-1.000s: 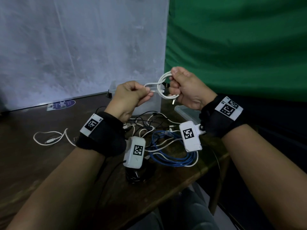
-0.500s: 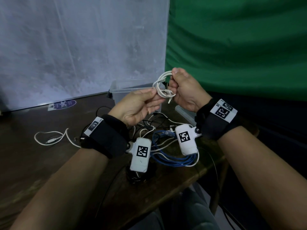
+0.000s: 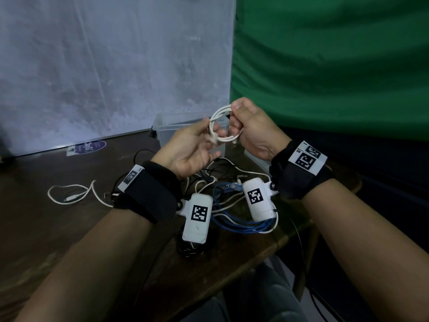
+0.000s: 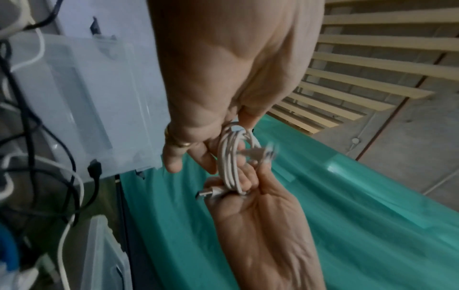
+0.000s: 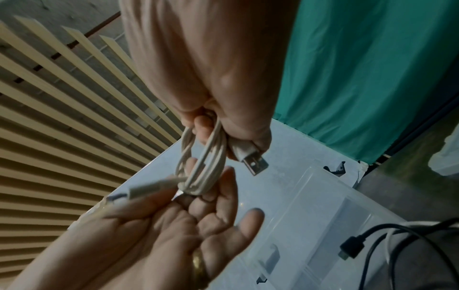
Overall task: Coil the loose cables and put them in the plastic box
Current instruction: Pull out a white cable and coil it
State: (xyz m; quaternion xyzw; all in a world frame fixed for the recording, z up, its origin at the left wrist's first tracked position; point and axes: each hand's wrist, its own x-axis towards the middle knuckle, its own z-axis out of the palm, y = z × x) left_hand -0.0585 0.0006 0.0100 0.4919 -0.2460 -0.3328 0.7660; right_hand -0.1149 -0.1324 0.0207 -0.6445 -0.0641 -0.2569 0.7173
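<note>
- Head view: both hands are raised together above the surface (image 3: pixel 69 228), meeting at a small white cable coil (image 3: pixel 222 126).
- Right hand (image 3: pixel 253 131) is clamped on the coil, fingers and thumb curled round one side of the bundled loops; in the right wrist view its USB plug (image 5: pixel 253 162) sticks out just below the thumb.
- Left hand (image 3: pixel 192 149) is palm-up just beside the right one, its fingers loosely spread under the coil and touching the loops. A blurred plug end (image 4: pixel 265 152) of the same cable lies at its fingertips; I cannot tell whether thumb and finger pinch it or only touch it.
- A ring (image 5: pixel 198 263) sits on one finger of the left hand.
- Directly behind and below the hands stands the clear plastic box (image 3: pixel 167 129), open at the top; nothing inside it can be made out.
- Below the hands, near the wrists, loose black and white cables (image 3: pixel 222 175) lie tangled on the surface, with a blue cable (image 3: pixel 232 219) in rough loops just toward the person from them.
- Well to the left of the left hand a separate white cable (image 3: pixel 69 194) lies uncoiled on the surface.
- Beside the box, under the right hand, lies a clear lid (image 4: pixel 104 255).
</note>
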